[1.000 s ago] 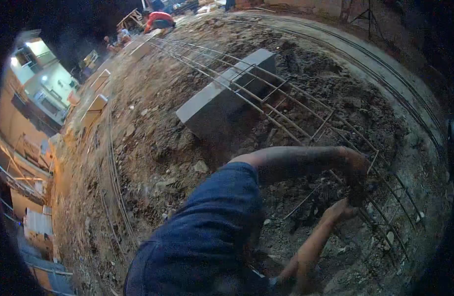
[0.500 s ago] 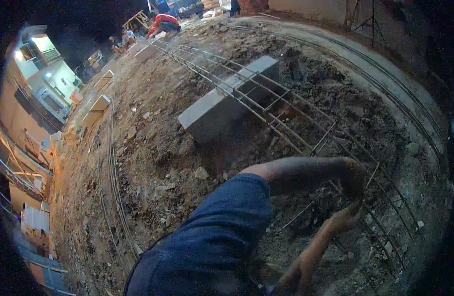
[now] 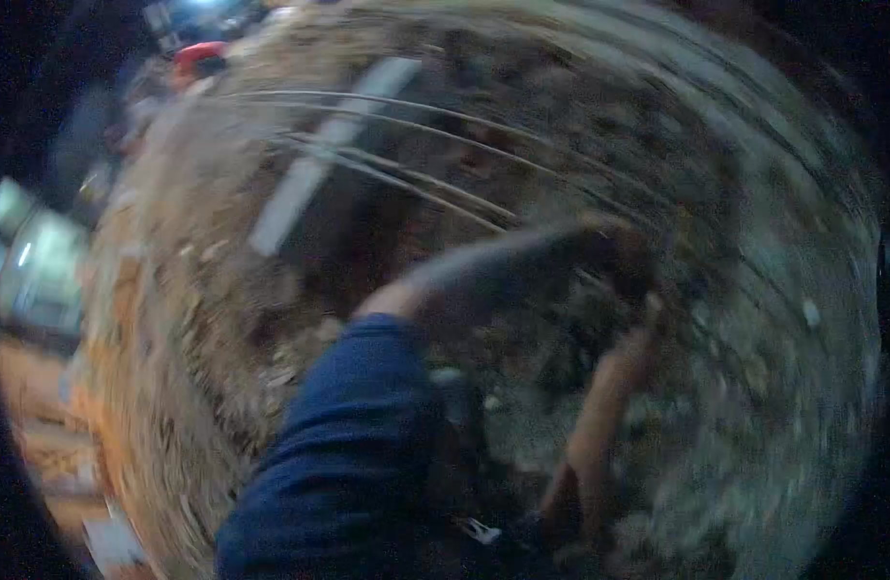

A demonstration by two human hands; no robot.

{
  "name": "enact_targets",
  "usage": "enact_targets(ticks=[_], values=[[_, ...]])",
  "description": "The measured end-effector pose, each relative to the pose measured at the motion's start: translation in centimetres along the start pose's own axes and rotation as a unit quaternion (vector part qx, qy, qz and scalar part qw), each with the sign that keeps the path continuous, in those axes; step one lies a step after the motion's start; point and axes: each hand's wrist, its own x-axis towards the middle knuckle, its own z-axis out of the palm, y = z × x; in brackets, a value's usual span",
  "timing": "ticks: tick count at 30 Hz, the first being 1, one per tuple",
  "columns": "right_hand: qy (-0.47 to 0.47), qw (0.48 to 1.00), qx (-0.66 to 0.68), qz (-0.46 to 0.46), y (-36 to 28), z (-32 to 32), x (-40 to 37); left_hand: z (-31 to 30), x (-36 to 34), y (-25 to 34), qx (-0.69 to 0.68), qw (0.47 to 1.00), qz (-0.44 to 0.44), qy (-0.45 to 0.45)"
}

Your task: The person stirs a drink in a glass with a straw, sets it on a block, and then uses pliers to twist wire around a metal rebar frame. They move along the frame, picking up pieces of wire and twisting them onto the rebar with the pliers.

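Motion smears much of the head view. My left hand (image 3: 627,256) reaches in at the end of a bent arm with a blue sleeve (image 3: 358,406). Just below it, my right hand (image 3: 643,333) comes up from the lower edge, the two close together. Both are at the near part of a long cage of steel reinforcing bars (image 3: 435,188), whose bars are lost in blur around the hands. The fingers are too smeared to show whether they grip anything. Farther along, the bars pass over a pale rectangular block (image 3: 334,150) in the soil.
Rough soil with stones (image 3: 271,377) surrounds the cage. A person in red (image 3: 198,63) is at the far upper left. A lit building (image 3: 43,256) shows at the left edge. Long thin lines (image 3: 754,106) curve along the ground at upper right.
My view has swung, so the block, the bars and the distant person have shifted left and upward. Both hands appear farther left and higher, still close together. The picture is now blurred.
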Motion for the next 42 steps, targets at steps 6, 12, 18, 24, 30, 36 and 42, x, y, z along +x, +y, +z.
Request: enact_targets(ticks=[6,12,18,24,30,36,42], values=[[0.225,0.958,-0.148,-0.101,0.8,-1.8,2.1,-3.6,-1.7,8.1,0.037,0.997,0.016,-0.073],[0.102,0.987,-0.106,-0.07,0.9,-2.2,3.1,-3.9,-2.1,8.3,0.103,0.974,0.195,0.044],[0.068,0.944,-0.238,-0.218,1.0,-2.1,2.1,-3.0,-2.0,7.0,0.068,0.996,0.025,0.05],[0.128,0.915,-0.304,-0.235,1.8,-2.9,3.6,-3.2,-1.6,6.8,-0.214,0.974,-0.016,0.072],[0.071,0.905,-0.313,-0.279,4.0,-4.3,6.0,-3.1,-3.0,6.6,-0.299,0.951,-0.016,0.081],[0.137,0.806,-0.434,-0.379,6.5,-4.5,7.2,-2.7,-3.2,7.3,-0.424,0.891,-0.087,0.137],[0.038,0.958,-0.138,-0.247,8.2,-5.5,8.1,-3.3,-1.3,10.7,0.34,0.938,0.068,0.0]])
